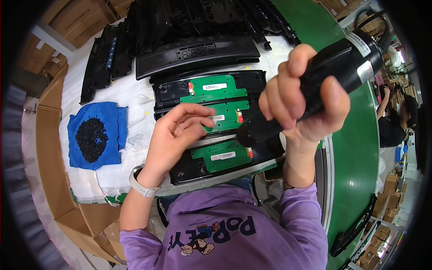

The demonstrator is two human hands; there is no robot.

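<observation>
My right hand (310,99) grips a black electric screwdriver (344,60), tilted so its tip end points down toward the boards. The tip itself is blurred and hidden. Three black plastic panels lie in a row before me, each bearing a green circuit board: a far board (216,92), a middle board (231,114) and a near board (225,159). Over the left part of the middle board, my left hand (175,135) has its fingers curled in toward the thumb. Whatever it may pinch is too small to make out.
On the left, a blue cloth (118,135) carries a pile of small black screws (91,139). Large black plastic housings (198,54) stack across the table's far side. Cardboard (51,148) borders the table's left edge. Another person (396,119) works far right, beyond the green floor (355,166).
</observation>
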